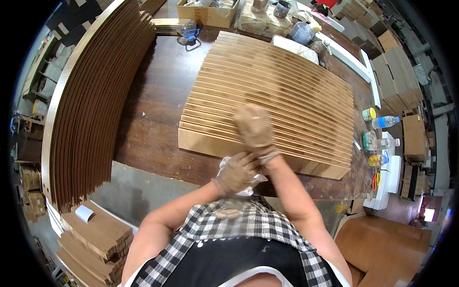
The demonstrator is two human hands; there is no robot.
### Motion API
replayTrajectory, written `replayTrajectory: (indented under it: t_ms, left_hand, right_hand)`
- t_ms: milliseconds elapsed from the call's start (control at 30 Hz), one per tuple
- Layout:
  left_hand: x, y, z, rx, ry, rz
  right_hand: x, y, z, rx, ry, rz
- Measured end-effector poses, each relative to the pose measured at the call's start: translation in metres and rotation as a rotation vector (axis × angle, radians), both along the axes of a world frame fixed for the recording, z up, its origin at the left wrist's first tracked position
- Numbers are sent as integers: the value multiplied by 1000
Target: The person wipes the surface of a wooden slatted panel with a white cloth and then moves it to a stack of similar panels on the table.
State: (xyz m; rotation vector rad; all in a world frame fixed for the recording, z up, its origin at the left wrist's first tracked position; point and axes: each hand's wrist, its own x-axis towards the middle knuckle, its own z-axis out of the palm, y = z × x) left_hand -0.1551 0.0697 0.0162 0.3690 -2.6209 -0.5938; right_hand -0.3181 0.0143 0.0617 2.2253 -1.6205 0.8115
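Note:
A row of long wooden slats [267, 91] lies side by side on the dark brown table in front of me, their edges stepped. Over the near slats is my right hand [254, 126], in a thin tan glove; motion smears its fingers. My left hand [237, 173], gloved the same way, is at the table's near edge. Its fingers overlap my right wrist near the glove's cuff. Crumpled white cloth or thin plastic [258, 179] shows on both sides of the left hand, which appears closed on it; the palm side is hidden.
A tall stack of wooden boards [91, 95] stands at the left. Bottles [385, 122] and red-handled scissors [375, 182] are at the table's right edge. A cardboard box [208, 14] and cans [282, 9] sit at the back. Brown boards [98, 227] are piled lower left.

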Motion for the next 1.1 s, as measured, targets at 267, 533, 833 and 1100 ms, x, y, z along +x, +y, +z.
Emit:
replayTrajectory:
  t_ms: [267,533,833,1100]
  left_hand:
    - [-6,16,24,-64,-122,68]
    - [-26,49,13,-59,-113,279]
    - [-31,51,21,-55,-105,289]
    - [-30,50,16,-84,-117,276]
  right_hand:
    - [-92,56,19,-28,-313,-279]
    - [-85,65,-1,-37,-108,39]
    - [-281,208,22,67,-491,-614]
    - [-156,121,4,-73,-136,-132]
